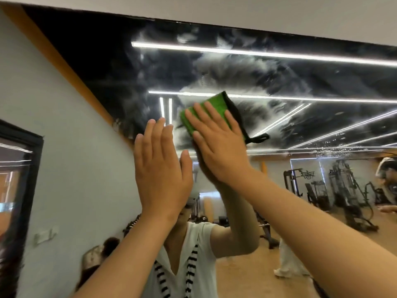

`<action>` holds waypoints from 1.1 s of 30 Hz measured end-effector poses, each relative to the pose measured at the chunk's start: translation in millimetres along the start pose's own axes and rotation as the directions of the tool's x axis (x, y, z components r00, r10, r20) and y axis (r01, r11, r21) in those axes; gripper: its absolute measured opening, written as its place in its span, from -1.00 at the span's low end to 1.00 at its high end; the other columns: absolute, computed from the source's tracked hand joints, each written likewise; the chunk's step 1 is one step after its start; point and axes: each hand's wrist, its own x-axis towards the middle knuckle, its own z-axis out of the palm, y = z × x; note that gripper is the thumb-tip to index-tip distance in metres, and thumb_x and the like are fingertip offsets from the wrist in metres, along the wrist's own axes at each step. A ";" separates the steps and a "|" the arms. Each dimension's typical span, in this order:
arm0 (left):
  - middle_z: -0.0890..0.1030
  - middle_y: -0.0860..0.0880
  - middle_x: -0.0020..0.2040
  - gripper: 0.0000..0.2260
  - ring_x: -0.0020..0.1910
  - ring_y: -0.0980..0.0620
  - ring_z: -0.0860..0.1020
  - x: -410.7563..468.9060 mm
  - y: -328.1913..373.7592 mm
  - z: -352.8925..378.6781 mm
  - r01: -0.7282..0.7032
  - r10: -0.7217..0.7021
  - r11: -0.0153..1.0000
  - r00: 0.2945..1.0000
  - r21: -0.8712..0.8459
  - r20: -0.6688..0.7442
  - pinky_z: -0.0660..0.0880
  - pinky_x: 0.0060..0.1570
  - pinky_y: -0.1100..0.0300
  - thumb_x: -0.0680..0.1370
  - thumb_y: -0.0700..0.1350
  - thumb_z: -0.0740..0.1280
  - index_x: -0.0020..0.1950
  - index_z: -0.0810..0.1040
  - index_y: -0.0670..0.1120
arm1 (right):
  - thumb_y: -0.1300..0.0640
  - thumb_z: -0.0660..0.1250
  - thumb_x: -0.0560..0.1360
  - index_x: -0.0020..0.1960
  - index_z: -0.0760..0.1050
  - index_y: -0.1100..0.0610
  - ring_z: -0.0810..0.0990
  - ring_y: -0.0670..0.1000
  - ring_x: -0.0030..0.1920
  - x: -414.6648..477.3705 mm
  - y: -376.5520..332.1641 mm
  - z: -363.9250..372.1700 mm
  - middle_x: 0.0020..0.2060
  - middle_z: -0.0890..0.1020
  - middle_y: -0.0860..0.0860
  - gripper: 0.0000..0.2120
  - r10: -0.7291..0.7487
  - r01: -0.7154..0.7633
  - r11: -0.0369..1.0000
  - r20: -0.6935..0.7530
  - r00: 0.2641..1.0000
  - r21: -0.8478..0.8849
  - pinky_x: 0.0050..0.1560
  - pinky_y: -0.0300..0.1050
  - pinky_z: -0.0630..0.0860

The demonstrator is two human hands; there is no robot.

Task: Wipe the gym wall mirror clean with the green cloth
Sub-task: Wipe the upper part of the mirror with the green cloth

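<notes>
From the green cloth [206,112], smeared mirror [300,78] lies open toward 12, 1, 2 and 3 o'clock, as far as the white band [257,11] along its top edge. Toward 9 and 10 o'clock room is short: the orange strip [71,67] and grey wall [64,125] end the mirror. At 8 o'clock the left hand [161,168], raised flat, stands just beside the right hand [217,145] pressing the cloth.

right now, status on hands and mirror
Right hand flat, pressing green cloth on mirror. Left hand open beside it, holding nothing. White streaks across upper glass; nothing blocking.
</notes>
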 end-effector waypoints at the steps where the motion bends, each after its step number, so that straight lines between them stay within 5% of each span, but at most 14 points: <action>1: 0.34 -0.18 0.52 -0.55 0.56 -0.11 0.18 0.0 -0.1 -0.7 0.013 -0.013 0.999 1.000 -0.037 -0.003 0.04 0.57 -0.06 0.62 -0.08 0.11 0.49 0.29 -0.21 | -0.03 -0.08 0.65 0.54 0.30 0.00 0.20 0.02 0.56 -1.0 -9.8 5.8 0.53 0.32 -0.01 -0.50 -0.043 0.043 0.999 -0.006 0.999 -0.011 0.52 0.04 0.02; 7: 0.37 -0.18 0.50 -0.57 0.54 -0.12 0.22 1.4 0.8 -2.5 0.034 -0.033 0.990 0.999 -0.133 0.006 0.17 0.54 -0.13 0.61 -0.15 0.10 0.48 0.31 -0.20 | -0.02 -0.05 0.69 0.56 0.27 0.01 0.15 -0.02 0.58 -48.2 8.4 -6.7 0.55 0.28 -0.03 -0.53 -0.237 0.245 0.968 0.131 0.963 -0.048 0.55 0.06 0.06; 15: 0.33 -0.20 0.53 -0.54 0.56 -0.16 0.20 -0.2 3.8 -1.9 -0.163 0.157 0.986 0.976 0.032 0.150 0.10 0.56 -0.14 0.63 -0.08 0.21 0.50 0.28 -0.21 | 0.01 -0.07 0.70 0.59 0.14 -0.01 0.03 -0.08 0.60 -81.3 67.8 -33.6 0.58 0.15 -0.07 -0.53 -0.050 0.069 0.989 0.146 0.988 -0.130 0.57 -0.06 -0.09; 19: 0.33 -0.18 0.53 -0.54 0.56 -0.15 0.19 -7.8 37.0 -1.1 -0.105 0.113 0.993 0.975 -0.049 0.193 0.11 0.56 -0.15 0.61 -0.08 0.24 0.49 0.33 -0.21 | 0.00 -0.06 0.70 0.61 0.10 -0.05 -0.03 -0.11 0.60 -91.3 96.6 -45.2 0.59 0.12 -0.08 -0.53 0.019 0.006 0.988 0.157 0.987 -0.156 0.57 -0.11 -0.15; 23: 0.37 -0.14 0.52 -0.51 0.54 -0.10 0.23 -15.6 87.9 20.5 -0.254 0.263 0.965 0.945 -0.073 0.196 0.09 0.55 -0.06 0.59 -0.04 0.22 0.50 0.36 -0.17 | -0.02 -0.07 0.70 0.59 0.09 -0.05 -0.01 -0.12 0.59 -95.7 118.3 -53.0 0.57 0.11 -0.10 -0.54 -0.006 0.030 0.988 0.150 0.989 -0.153 0.56 -0.13 -0.17; 33: 0.29 -0.13 0.56 -0.47 0.58 -0.06 0.13 -23.3 154.9 72.2 -0.215 0.201 0.976 0.952 0.036 0.229 -0.06 0.57 0.04 0.61 0.05 0.14 0.55 0.26 -0.14 | -0.09 -0.16 0.71 0.60 0.06 -0.09 -0.06 -0.16 0.59 -138.7 241.8 -92.5 0.58 0.13 -0.09 -0.53 -0.003 0.026 0.988 0.148 0.989 -0.153 0.56 -0.18 -0.21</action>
